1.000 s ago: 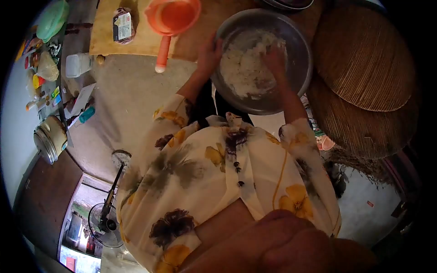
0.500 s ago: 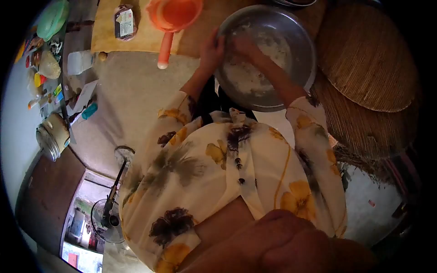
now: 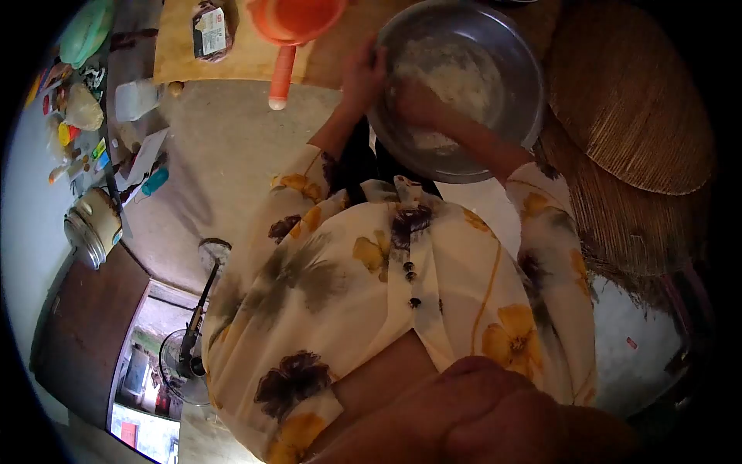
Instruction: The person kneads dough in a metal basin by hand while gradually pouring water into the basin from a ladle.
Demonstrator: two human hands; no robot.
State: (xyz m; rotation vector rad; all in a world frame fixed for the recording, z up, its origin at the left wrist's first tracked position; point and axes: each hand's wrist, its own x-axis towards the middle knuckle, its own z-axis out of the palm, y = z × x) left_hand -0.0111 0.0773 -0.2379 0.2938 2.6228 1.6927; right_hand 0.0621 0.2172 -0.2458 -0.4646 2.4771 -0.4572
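Observation:
A wide metal basin (image 3: 516, 93) stands in front of my body, with a pale floury mass (image 3: 456, 73) spread over its bottom. My left hand (image 3: 363, 81) grips the basin's left rim. Inside the basin, on its left side, my right hand (image 3: 417, 103) is down in the floury mass, its fingers curled in. What lies within those fingers is hidden. To the left of the basin, an orange plastic ladle (image 3: 283, 73) rests on the wooden table with its handle over the edge.
A labelled package (image 3: 211, 32) lies on the wooden table (image 3: 176, 58). Round woven mats (image 3: 634, 100) are stacked right of the basin. At the left are a clear container (image 3: 137, 100), a lidded pot (image 3: 93, 226) and a standing fan (image 3: 184, 363).
My right hand has moved nearer to me within the basin, and its fingers look more curled. The basin sits slightly further right in view. My left hand stays on the rim.

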